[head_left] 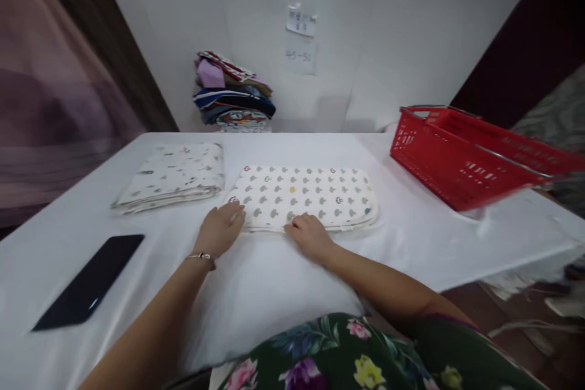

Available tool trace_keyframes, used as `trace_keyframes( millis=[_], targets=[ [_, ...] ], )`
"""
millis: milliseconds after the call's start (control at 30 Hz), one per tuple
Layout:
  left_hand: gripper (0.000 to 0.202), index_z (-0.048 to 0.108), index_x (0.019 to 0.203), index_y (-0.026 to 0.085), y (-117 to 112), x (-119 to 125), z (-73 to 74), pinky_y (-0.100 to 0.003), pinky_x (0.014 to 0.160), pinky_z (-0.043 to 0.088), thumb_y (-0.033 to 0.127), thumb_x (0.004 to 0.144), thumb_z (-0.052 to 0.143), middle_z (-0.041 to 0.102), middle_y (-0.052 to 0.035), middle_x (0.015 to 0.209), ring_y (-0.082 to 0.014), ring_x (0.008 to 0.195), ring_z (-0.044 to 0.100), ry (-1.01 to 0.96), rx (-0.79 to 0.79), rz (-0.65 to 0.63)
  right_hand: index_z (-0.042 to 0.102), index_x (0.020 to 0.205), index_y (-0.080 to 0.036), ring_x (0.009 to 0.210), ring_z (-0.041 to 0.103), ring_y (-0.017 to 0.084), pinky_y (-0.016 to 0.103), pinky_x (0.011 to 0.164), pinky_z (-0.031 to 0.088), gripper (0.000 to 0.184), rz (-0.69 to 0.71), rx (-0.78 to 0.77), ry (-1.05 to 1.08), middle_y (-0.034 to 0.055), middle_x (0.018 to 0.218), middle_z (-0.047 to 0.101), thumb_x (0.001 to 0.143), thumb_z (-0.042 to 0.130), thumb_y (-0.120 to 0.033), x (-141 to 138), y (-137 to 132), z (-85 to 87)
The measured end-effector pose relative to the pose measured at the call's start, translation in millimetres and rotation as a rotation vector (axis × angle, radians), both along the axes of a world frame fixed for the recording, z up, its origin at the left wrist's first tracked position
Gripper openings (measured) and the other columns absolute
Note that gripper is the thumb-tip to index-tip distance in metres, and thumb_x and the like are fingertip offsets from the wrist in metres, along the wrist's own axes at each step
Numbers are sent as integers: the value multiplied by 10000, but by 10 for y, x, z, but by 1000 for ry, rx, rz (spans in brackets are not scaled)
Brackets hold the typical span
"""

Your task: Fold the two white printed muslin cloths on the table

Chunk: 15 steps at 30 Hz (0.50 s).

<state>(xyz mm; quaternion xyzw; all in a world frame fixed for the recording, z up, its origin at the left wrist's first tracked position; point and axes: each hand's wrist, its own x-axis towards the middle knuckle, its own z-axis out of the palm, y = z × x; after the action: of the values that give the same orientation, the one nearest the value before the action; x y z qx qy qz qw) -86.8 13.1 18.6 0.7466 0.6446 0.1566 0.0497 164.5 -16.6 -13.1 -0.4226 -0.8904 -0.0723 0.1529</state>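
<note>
A folded white cloth [315, 195] with a print of small grey mushroom-like shapes and a few coloured ones lies flat on the table in front of me. My left hand [222, 228] rests on its near left corner, fingers laid out over the fabric. At the middle of the near edge, my right hand [311, 236] touches the cloth with its fingertips, the fingers slightly bent and not closed on it. To the left lies a second folded cloth [183, 170], white with a sparse grey print, apart from both hands.
A black flat phone-like object [94, 280] lies at the left on the white-covered table [269, 298]. A stack of folded fabrics [235, 94] stands at the back against the wall. At the right, a red plastic basket [457, 158] sits tilted near the table's edge.
</note>
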Motion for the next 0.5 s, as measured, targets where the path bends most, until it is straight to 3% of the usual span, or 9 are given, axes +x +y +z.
trace_keyframes(
  millis=[133,233,333,400,500],
  targets=[
    [513,518,1259,198,125,293,-67,-486,1065,248,473,863,344,378,-86,1423,-276,1335,281,172,110,-130,574,1056,-199,848,420,194,317,718,302,254,-1,3,-7,58,914,558,938,350,-212,15,-33,-15],
    [565,414,1349,209,169,335,-237,-518,1052,232,486,864,330,355,-98,1435,-291,1329,281,254,76,-121,556,1102,-188,900,453,185,307,755,344,253,49,-46,57,63,1009,584,915,386,-195,115,-67,38],
    [571,385,1367,224,179,298,-333,-511,1056,221,492,873,286,344,-86,1443,-278,1336,267,275,63,-115,544,1145,-173,1030,468,177,309,868,356,282,49,-81,146,76,1153,571,909,404,-240,386,-29,155],
    [572,391,1364,224,174,283,-339,-510,1061,207,494,876,268,346,-85,1442,-275,1336,265,283,75,-114,522,1197,-164,1176,406,202,360,974,300,332,-80,-77,146,99,1276,508,913,399,-283,663,21,219],
    [573,390,1365,227,162,291,-314,-515,1063,193,497,876,264,348,-88,1440,-277,1333,270,281,80,-109,444,1299,-137,1324,242,272,471,1047,181,472,-436,-148,70,145,1419,350,908,396,-397,1110,49,203]
  ],
)
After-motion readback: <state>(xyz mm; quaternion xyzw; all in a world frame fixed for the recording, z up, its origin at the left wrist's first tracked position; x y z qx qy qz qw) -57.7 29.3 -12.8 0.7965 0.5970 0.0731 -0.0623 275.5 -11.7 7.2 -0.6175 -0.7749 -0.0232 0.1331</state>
